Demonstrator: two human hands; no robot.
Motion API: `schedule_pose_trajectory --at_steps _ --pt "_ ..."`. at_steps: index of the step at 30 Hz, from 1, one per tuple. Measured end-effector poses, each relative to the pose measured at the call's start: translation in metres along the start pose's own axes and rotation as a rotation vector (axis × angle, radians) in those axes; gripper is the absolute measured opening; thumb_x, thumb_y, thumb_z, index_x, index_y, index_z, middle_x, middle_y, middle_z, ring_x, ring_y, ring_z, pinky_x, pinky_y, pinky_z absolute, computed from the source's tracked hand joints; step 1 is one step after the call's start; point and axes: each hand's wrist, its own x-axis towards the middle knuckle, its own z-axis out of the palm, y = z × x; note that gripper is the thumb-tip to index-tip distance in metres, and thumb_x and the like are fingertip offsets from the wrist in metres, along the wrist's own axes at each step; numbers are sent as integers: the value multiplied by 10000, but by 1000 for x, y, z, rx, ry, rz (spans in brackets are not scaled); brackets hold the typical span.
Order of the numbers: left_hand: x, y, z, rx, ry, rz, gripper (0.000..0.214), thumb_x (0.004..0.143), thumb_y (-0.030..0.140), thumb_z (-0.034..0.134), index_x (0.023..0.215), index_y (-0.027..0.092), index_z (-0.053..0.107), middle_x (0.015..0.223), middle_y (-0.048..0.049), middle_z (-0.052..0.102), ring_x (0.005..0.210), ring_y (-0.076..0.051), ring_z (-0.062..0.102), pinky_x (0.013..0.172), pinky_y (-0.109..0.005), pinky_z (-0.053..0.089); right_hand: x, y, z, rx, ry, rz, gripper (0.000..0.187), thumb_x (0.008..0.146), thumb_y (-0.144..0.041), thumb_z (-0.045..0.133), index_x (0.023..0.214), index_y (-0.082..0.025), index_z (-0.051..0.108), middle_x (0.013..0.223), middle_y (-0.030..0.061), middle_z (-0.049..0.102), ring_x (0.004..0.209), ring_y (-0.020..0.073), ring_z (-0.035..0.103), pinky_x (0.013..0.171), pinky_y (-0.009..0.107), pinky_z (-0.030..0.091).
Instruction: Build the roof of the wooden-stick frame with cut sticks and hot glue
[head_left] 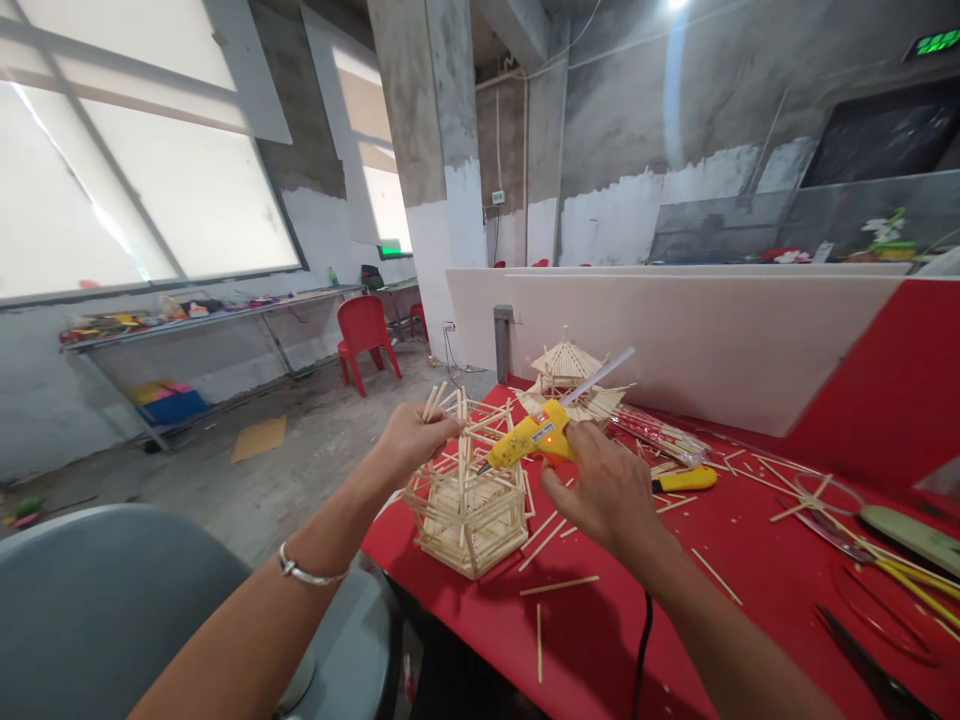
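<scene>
A small many-sided frame of thin wooden sticks (472,520) stands on the red tabletop, with open posts above a lattice base. My left hand (412,438) is closed at its upper left side, with a few short wooden sticks (433,400) poking up from the fingers. Its thumb and fingertips reach the frame's upper part; whether they also pinch a post I cannot tell. In my right hand (606,485) is a yellow hot glue gun (536,437), its orange light lit and a clear glue stick (607,370) at the back. The nozzle points at a post of the frame.
Behind the glue gun sits a stick-built pavilion roof (566,365). To the right lie bagged sticks (667,435), a yellow-handled cutter (694,480), loose sticks and dark-bladed scissors (870,650). A black cord (645,640) hangs below my right hand. A grey chair (112,590) stands left.
</scene>
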Motion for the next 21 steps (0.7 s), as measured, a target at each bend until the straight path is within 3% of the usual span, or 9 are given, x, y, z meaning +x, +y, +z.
schedule_pose_trajectory --at_steps 21 --pt "0 0 1 -2 21 -11 321 662 404 657 486 160 543 352 63 370 361 -46 254 428 -233 155 0 1 0 19 -29 29 214 787 -341 522 930 -185 545 796 18 622 625 160 551 528 274 197"
